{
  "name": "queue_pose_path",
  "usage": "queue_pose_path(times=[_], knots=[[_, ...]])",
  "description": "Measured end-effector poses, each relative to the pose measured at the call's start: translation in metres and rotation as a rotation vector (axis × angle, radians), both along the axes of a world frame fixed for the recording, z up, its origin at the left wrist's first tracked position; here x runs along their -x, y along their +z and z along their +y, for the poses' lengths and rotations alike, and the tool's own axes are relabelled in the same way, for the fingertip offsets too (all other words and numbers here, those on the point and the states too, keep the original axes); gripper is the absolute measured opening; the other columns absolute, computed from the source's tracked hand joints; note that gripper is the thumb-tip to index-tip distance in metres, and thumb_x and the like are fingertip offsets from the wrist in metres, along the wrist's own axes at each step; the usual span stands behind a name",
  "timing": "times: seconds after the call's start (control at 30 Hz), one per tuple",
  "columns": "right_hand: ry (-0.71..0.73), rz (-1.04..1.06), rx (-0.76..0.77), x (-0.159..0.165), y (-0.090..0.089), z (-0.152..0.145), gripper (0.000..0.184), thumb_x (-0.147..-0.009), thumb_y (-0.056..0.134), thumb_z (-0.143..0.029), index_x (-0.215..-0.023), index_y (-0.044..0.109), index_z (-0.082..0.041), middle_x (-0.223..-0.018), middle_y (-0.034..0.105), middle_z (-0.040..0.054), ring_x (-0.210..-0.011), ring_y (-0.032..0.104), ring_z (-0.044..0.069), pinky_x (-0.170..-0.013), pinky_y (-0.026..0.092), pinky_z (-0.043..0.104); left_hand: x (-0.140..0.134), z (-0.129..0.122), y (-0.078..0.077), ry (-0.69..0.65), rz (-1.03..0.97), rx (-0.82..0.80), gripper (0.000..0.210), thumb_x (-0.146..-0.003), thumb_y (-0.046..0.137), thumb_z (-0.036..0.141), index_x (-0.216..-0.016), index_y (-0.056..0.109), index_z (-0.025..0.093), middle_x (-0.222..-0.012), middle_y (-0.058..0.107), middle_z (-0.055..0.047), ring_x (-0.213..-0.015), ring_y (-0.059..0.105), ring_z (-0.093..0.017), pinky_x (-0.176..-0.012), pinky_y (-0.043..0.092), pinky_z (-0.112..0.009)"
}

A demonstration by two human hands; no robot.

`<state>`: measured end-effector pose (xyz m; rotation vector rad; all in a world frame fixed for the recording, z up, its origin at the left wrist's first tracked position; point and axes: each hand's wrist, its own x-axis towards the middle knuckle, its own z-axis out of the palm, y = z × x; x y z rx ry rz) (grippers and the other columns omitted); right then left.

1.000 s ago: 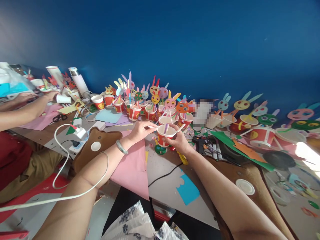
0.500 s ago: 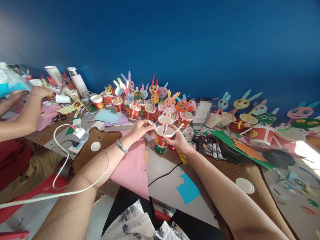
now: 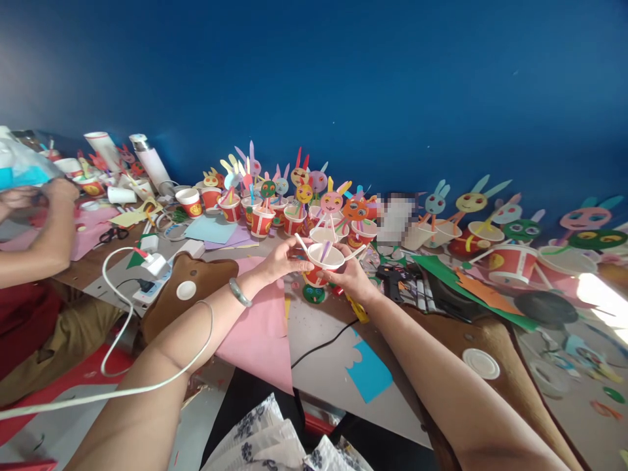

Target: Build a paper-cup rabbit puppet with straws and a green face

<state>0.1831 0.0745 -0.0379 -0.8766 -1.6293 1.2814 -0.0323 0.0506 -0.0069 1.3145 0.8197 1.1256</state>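
Between my two hands is a red and white paper cup (image 3: pixel 326 256) with a purple strip inside. White sticks jut from its rim at left and right. My left hand (image 3: pixel 284 260) grips the cup's left side, thumb toward the front. On the opposite side, my right hand (image 3: pixel 351 275) has its fingers wrapped round the cup. A green paper face (image 3: pixel 314 294) with large eyes shows just under the cup; whether it is joined to the cup I cannot tell. Behind stand several finished-looking cups with paper rabbit heads, among them a pink rabbit face (image 3: pixel 333 201).
A glue gun (image 3: pixel 391 282) lies right of my hands, near a blue paper scrap (image 3: pixel 369 370). Pink paper (image 3: pixel 258 327) and a power strip (image 3: pixel 156 282) are at left, with a white cable (image 3: pixel 118 314) crossing my left arm. A co-worker's hands (image 3: pixel 53 196) work at far left.
My left hand has moved from holding a white stick by the rim to gripping the cup's side. That stick now stands at the cup's left rim. The co-worker's arms shifted left.
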Motion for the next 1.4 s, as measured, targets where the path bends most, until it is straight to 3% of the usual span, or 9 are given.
queue_pose_path(times=[0.1, 0.27, 0.47, 0.63, 0.83, 1.0, 1.13, 1.27, 1.4], knots=[[0.040, -0.034, -0.036, -0.001, 0.003, -0.001, 0.079, -0.061, 0.091, -0.049, -0.128, 0.057, -0.026, -0.125, 0.069, 0.0096, -0.116, 0.065, 0.031, -0.100, 0.054, 0.047, -0.005, -0.001, -0.002, -0.083, -0.017, -0.008, 0.076, -0.054, 0.096, 0.030, -0.122, 0.063, 0.017, -0.114, 0.072, -0.010, -0.103, 0.070, -0.023, -0.087, 0.056, -0.034], [0.070, -0.078, -0.098, -0.002, 0.009, -0.003, 0.080, -0.062, 0.091, -0.050, -0.131, 0.061, -0.024, -0.128, 0.069, 0.0102, -0.122, 0.062, 0.033, -0.104, 0.051, 0.045, -0.012, -0.008, -0.001, -0.181, -0.040, 0.045, 0.069, -0.062, 0.092, 0.033, -0.122, 0.062, 0.016, -0.109, 0.075, -0.011, -0.099, 0.072, -0.025, -0.084, 0.057, -0.035], [0.068, -0.104, -0.121, -0.003, 0.014, -0.003, 0.080, -0.062, 0.091, -0.052, -0.131, 0.064, -0.023, -0.133, 0.068, 0.0112, -0.127, 0.060, 0.035, -0.109, 0.048, 0.049, -0.017, -0.013, -0.001, -0.078, -0.061, 0.129, 0.067, -0.059, 0.092, 0.034, -0.118, 0.065, 0.015, -0.098, 0.077, -0.009, -0.090, 0.073, -0.023, -0.076, 0.057, -0.032], [0.101, -0.107, -0.127, -0.005, 0.017, -0.002, 0.088, -0.057, 0.093, -0.055, -0.133, 0.063, -0.023, -0.131, 0.068, 0.0123, -0.131, 0.057, 0.036, -0.111, 0.046, 0.049, -0.017, -0.013, -0.003, -0.064, 0.078, 0.127, 0.050, -0.070, 0.085, 0.043, -0.106, 0.072, 0.012, -0.083, 0.077, -0.010, -0.076, 0.071, -0.022, -0.058, 0.053, -0.027], [0.142, 0.032, -0.149, -0.013, 0.035, -0.003, 0.111, -0.052, 0.091, -0.066, -0.147, 0.050, -0.028, -0.139, 0.063, 0.0136, -0.132, 0.057, 0.036, -0.110, 0.045, 0.051, -0.011, -0.010, -0.010, 0.105, 0.186, -0.130, 0.062, -0.064, 0.089, 0.039, -0.116, 0.064, 0.016, -0.105, 0.073, -0.009, -0.087, 0.069, -0.021, -0.067, 0.054, -0.028], [-0.010, 0.055, -0.217, -0.030, 0.068, -0.007, 0.087, -0.062, 0.083, -0.071, -0.136, 0.061, -0.029, -0.137, 0.064, 0.0125, -0.130, 0.057, 0.037, -0.107, 0.048, 0.052, -0.010, -0.013, -0.009, 0.079, 0.139, -0.290, 0.064, -0.063, 0.089, 0.038, -0.115, 0.058, 0.017, -0.117, 0.067, -0.012, -0.107, 0.066, -0.026, -0.088, 0.054, -0.034], [-0.014, -0.023, -0.254, -0.039, 0.086, -0.015, 0.062, -0.069, 0.084, -0.060, -0.120, 0.071, -0.026, -0.131, 0.068, 0.0113, -0.125, 0.061, 0.036, -0.107, 0.048, 0.051, -0.012, -0.017, -0.008, 0.016, 0.111, -0.197, 0.065, -0.063, 0.089, 0.037, -0.116, 0.057, 0.018, -0.116, 0.068, -0.011, -0.106, 0.066, -0.025, -0.086, 0.053, -0.032], [-0.002, -0.040, -0.222, -0.039, 0.085, -0.014, 0.049, -0.070, 0.086, -0.055, -0.107, 0.075, -0.024, -0.109, 0.075, 0.0092, -0.103, 0.070, 0.030, -0.091, 0.056, 0.044, -0.014, -0.018, -0.005, -0.045, 0.061, -0.015, 0.065, -0.066, 0.086, 0.037, -0.119, 0.054, 0.018, -0.103, 0.072, -0.009, -0.082, 0.068, -0.019, -0.067, 0.051, -0.027], [-0.059, -0.099, -0.198, -0.037, 0.080, -0.009, 0.042, -0.068, 0.086, -0.058, -0.088, 0.076, -0.023, -0.083, 0.074, 0.0054, -0.073, 0.067, 0.021, -0.067, 0.056, 0.035, -0.011, -0.018, -0.002, -0.049, 0.017, -0.035, 0.068, -0.065, 0.087, 0.036, -0.122, 0.055, 0.018, -0.111, 0.070, -0.009, -0.090, 0.068, -0.020, -0.071, 0.053, -0.027]])
